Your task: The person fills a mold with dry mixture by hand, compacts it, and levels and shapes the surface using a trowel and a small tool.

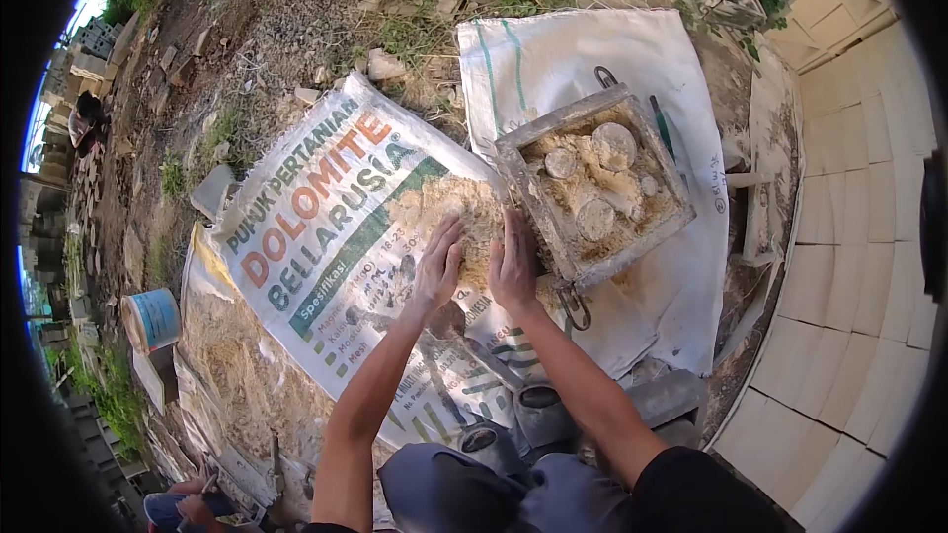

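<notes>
Yellowish sandy powder point(474, 205) lies heaped on a printed white fertilizer sack point(296, 237). My left hand point(439, 266) rests at the near left side of the heap, fingers stretched out and palm turned inward. Opposite it, my right hand point(513, 262) is also extended, between the powder and the box's left wall. Both appear to touch the powder, with nothing gripped. The square mould box point(538, 217) holds the same powder around several round, pale pieces, including a large disc point(614, 146) and a smaller one point(560, 163). Metal loops point(576, 308) stick out from the box's sides.
A second white sack point(681, 306) lies under the box, with a dark green slim tool point(662, 128) beside it. A blue-and-white bucket point(151, 320) stands left. Pale blocks point(839, 286) line the right. Other people are at far left point(87, 123) and lower left point(193, 508).
</notes>
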`<state>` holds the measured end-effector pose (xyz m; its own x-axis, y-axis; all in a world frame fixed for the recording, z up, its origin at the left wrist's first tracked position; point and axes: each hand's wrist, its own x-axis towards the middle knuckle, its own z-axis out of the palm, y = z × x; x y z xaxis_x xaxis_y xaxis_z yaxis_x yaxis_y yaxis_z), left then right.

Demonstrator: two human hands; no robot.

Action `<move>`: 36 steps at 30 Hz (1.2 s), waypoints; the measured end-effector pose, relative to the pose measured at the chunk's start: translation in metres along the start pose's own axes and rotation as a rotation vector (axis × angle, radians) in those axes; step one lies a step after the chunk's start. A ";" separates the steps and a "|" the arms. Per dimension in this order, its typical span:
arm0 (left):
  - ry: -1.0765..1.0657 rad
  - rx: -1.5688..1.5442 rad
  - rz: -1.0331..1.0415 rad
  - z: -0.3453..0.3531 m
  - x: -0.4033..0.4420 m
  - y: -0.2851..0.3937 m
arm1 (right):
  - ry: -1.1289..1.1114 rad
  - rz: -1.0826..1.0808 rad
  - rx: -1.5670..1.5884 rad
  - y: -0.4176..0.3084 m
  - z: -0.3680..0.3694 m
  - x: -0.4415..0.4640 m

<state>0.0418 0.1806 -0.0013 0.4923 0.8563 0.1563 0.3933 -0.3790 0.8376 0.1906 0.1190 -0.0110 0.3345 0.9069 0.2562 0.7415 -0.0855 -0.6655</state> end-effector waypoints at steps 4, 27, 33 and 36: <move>0.108 -0.035 -0.061 0.026 0.002 0.008 | -0.071 -0.086 0.009 -0.003 0.013 -0.004; 0.188 -1.033 -0.165 0.055 0.125 0.135 | 0.436 0.346 1.385 -0.056 -0.098 0.099; 0.007 -0.387 -0.121 0.051 0.145 0.131 | 0.438 0.113 0.760 -0.022 -0.122 0.112; 0.088 -0.181 0.289 0.025 0.134 0.114 | 0.390 -0.018 0.599 -0.034 -0.130 0.087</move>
<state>0.1715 0.2431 0.1022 0.4915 0.7525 0.4383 0.0997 -0.5486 0.8301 0.2702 0.1471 0.1253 0.5918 0.6829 0.4282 0.3391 0.2710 -0.9009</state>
